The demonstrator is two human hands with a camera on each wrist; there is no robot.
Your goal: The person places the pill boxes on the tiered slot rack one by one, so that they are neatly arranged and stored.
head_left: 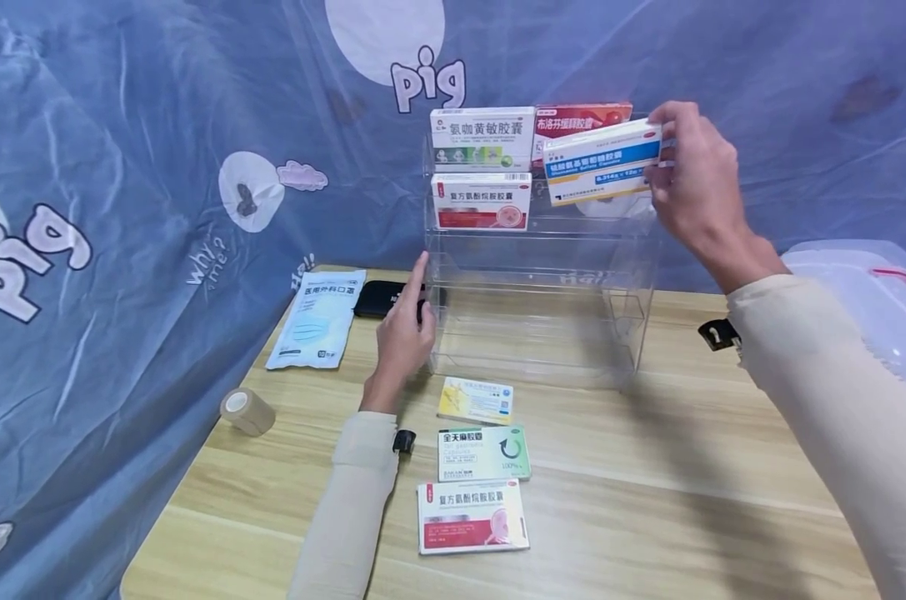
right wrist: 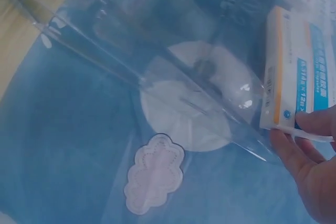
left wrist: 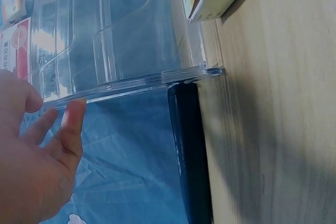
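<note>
One tilted box [head_left: 601,163], pinched by the right hand [head_left: 698,185] at the one o'clock of the rack [head_left: 543,252], seems mid-shelving, likely next needing levelling; the left hand [head_left: 407,335], fingers extended, is at eight o'clock.

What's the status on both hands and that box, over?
Right hand gripping blue-and-white box, tilted, high at clear rack. Left hand at rack's left side. Held box partly blocks head view of red box.
</note>
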